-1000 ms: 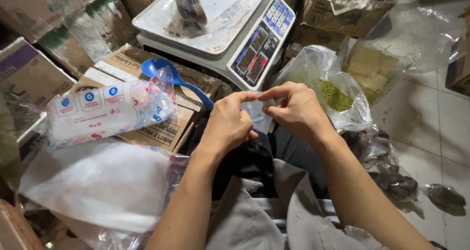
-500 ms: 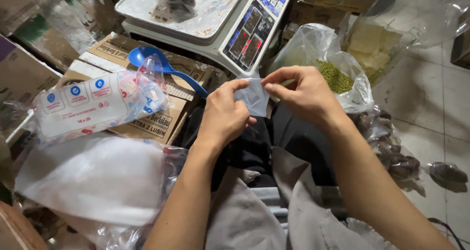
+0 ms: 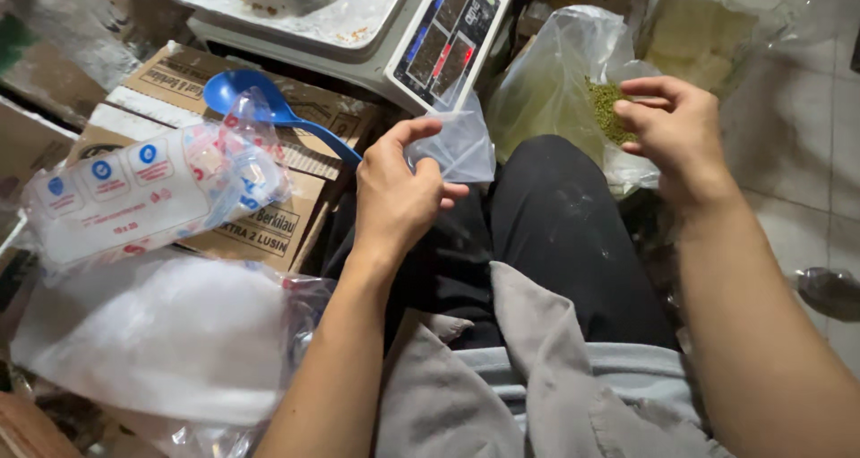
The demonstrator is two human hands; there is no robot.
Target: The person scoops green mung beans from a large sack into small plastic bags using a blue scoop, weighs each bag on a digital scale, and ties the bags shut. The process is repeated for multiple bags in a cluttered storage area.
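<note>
Two hands, one small clear bag [image 3: 452,146], one weighing scale [image 3: 358,19].

Also counted: one blue plastic scoop [image 3: 255,99], one cardboard box [image 3: 269,135], one pack of plastic bags [image 3: 143,194], and one large bag of green granules [image 3: 573,90].

The scene is lit softly and evenly from above, somewhat dim. Glare is seen on the clear plastic bags [image 3: 555,73] at one o'clock and on the white bag [image 3: 152,332] at eight o'clock. Deep shadow is gathered under the weighing scale [image 3: 358,19] at twelve o'clock. Motion blur is noted at the top edge and corners; the centre is rendered sharper.
</note>
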